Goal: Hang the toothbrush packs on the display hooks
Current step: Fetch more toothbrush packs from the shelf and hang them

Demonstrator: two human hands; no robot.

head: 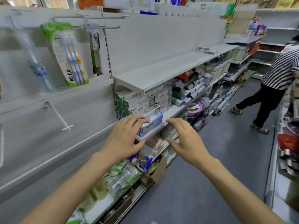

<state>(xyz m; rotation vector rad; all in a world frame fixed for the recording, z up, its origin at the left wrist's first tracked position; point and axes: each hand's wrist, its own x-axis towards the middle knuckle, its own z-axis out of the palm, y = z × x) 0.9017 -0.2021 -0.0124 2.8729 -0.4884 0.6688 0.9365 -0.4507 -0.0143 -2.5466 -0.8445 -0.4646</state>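
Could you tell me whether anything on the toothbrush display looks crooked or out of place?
Yes: the green three-brush pack hangs tilted, its bottom swung right, and the blue single pack beside it also slants. The lower hook is bare. Both hands hold nothing.

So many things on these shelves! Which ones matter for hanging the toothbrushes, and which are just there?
For the job: green three-brush pack, clear single-brush pack, dark brush pack, bare hook, left hand, right hand.

Just there: toothpaste boxes, bagged goods, striped-shirt shopper.
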